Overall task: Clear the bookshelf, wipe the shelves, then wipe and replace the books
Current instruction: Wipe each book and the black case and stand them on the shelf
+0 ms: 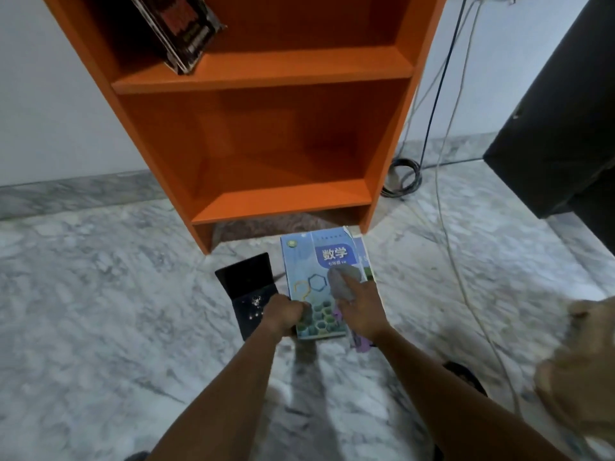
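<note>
Left hand (285, 311) grips blue book (316, 281) at its bottom edge; rt hand (361, 309) presses gray cloth (344, 280) on cover.

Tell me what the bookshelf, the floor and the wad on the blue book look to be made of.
Bookshelf: probably laminated board, smooth matte orange, no grain.
Floor: polished marble or marble-look tile, grey veins, soft sheen.
Wad: seemingly grey cloth, crumpled.

The left hand (286, 312) gripped the blue book's (316, 281) lower edge while the right hand (361, 311) pressed a grey cloth (344, 281) on its cover, before the orange bookshelf (266, 134).
</note>
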A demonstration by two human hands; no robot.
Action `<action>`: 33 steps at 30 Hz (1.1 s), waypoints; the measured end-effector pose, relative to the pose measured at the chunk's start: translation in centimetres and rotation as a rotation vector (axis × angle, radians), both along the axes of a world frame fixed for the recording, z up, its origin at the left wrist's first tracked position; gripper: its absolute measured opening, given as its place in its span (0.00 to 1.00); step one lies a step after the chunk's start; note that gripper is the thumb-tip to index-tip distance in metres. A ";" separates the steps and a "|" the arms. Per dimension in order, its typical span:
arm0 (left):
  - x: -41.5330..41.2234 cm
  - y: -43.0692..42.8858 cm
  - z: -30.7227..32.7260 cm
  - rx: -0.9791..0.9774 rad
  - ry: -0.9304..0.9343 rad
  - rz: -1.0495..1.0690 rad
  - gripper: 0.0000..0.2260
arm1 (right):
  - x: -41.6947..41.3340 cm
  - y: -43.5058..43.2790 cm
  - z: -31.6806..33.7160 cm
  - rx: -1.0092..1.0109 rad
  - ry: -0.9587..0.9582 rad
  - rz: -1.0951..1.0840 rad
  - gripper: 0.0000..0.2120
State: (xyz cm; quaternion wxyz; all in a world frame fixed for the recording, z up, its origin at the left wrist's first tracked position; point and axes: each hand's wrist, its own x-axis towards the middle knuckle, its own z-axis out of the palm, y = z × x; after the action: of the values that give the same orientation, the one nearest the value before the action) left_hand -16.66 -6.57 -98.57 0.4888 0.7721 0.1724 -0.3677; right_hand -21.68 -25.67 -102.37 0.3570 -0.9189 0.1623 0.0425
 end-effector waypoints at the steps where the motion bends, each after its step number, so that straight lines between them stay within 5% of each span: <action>1: 0.0 0.2 0.0 -0.023 0.024 0.018 0.12 | 0.4 -0.2 0.1 0.009 0.018 0.010 0.30; 5: 0.3 1.3 1.0 -0.055 0.038 0.003 0.03 | 1.2 1.3 3.4 0.034 0.125 0.035 0.27; 15: -0.3 1.2 0.8 -0.221 0.044 0.083 0.04 | 1.0 3.3 4.6 0.078 0.094 0.166 0.27; 25: -0.3 0.7 0.7 -0.380 0.064 0.054 0.31 | 0.7 4.5 2.9 0.065 0.001 0.272 0.26; 33: -0.7 2.9 1.4 -0.240 0.146 -0.162 0.20 | 5.0 4.5 2.0 -0.077 -0.030 0.213 0.25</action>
State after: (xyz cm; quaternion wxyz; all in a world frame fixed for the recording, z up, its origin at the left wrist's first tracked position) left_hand -17.41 -3.72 -97.15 0.5326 0.6907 0.0996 -0.4788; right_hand -16.68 -21.16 -100.33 0.3174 -0.9445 0.0598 0.0603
